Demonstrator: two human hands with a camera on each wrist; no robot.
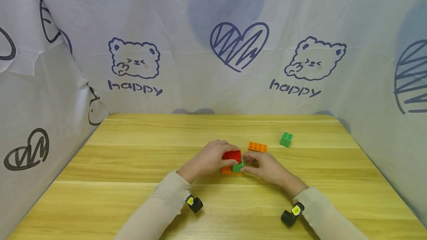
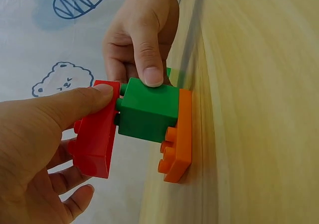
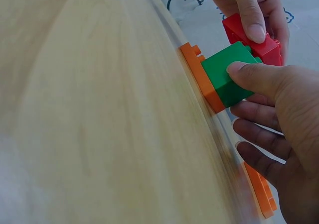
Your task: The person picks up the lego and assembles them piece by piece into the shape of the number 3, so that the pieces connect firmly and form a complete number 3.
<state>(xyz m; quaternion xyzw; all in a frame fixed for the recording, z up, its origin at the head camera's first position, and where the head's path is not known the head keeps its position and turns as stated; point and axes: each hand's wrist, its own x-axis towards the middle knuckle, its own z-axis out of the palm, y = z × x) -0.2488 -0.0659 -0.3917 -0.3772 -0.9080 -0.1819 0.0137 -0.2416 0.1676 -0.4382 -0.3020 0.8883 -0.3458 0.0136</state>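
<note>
In the head view my left hand (image 1: 213,157) pinches a red toy building brick (image 1: 231,155), thumb on its near side. Below that brick, a green brick (image 2: 149,107) is fixed on one end of a flat orange brick (image 2: 183,142), whose other studs are bare. The red brick is slightly tilted, its edge right at the green brick's studs. From the right, my right hand (image 1: 268,167) holds the green brick, with its thumb (image 3: 244,69) on the near face and the index finger partly hidden behind. The orange brick lies on the table.
Just beyond my right hand lies a second orange brick (image 1: 257,146). Farther back and right stands another green brick (image 1: 286,140). The wooden table (image 1: 150,136) meets a white printed cloth (image 1: 186,73) at the back and along the sides.
</note>
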